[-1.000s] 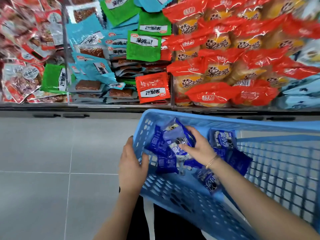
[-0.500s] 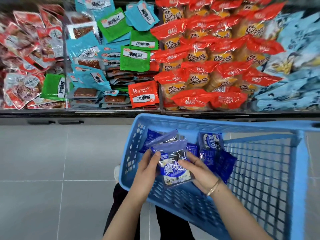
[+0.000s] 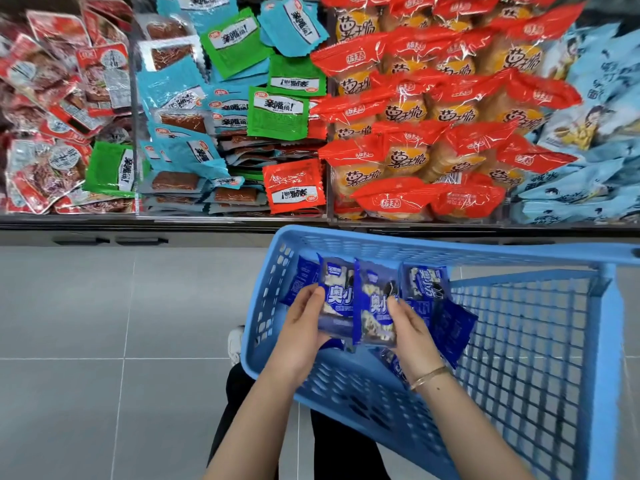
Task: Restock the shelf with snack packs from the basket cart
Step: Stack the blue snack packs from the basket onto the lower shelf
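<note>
Above the basket cart (image 3: 450,251), your left hand (image 3: 303,329) pinches one snack pack (image 3: 337,299), your right hand (image 3: 410,329) a second pack (image 3: 375,308), fingers clamped on the wrappers. Keep both flat; lift clear of the rim toward the shelf (image 3: 173,221).

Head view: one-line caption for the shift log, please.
Left hand and right hand hold two dark blue snack packs over the blue basket cart, facing the full shelf.

snack packs (image 3: 337,299): two, dark blue, upright, overlapping, held over basket cart (image 3: 450,251) | more lying inside | shelf (image 3: 173,221): stocked
</note>
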